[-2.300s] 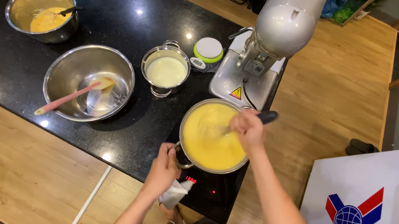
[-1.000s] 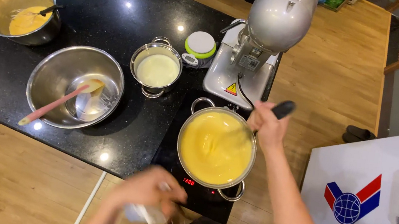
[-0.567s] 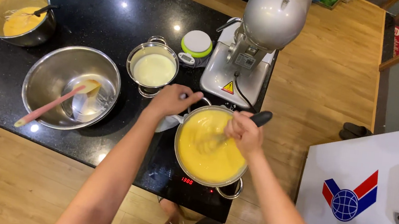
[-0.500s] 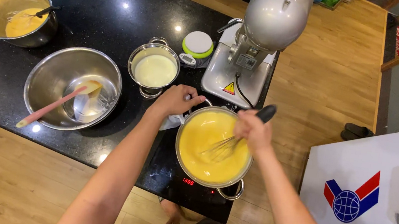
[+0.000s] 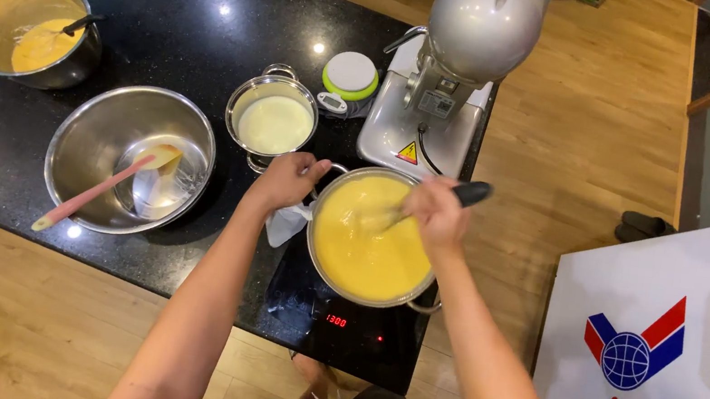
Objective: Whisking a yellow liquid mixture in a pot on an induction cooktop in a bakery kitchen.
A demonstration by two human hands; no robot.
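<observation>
Shifted since a moment ago: right hand [image 5: 433,214] now over the pot's [image 5: 371,236] 1 o'clock rim rather than its 3 o'clock edge, left hand [image 5: 286,179] little changed. Sitting on a black induction hob [image 5: 338,325] at the counter's [image 5: 167,28] near edge, full of smooth yellow batter. Closing the right hand's fingers around the black handle of a whisk [image 5: 413,209], wires dipping into the batter. Curling the left hand around the pot's handle at 10 o'clock, pinching a white cloth [image 5: 286,222] hanging below it. Standing just beyond, at 12 o'clock, a grey stand mixer [image 5: 446,65]. Resting at 10 o'clock, a small pot of white liquid [image 5: 272,120], with a round green-rimmed scale [image 5: 349,77] beside it. Lying at 9 o'clock, a large steel bowl [image 5: 130,159] holding a pink spatula [image 5: 96,190]. Sitting farther off at 10 o'clock, another steel bowl with yellow mixture [image 5: 30,29].
</observation>
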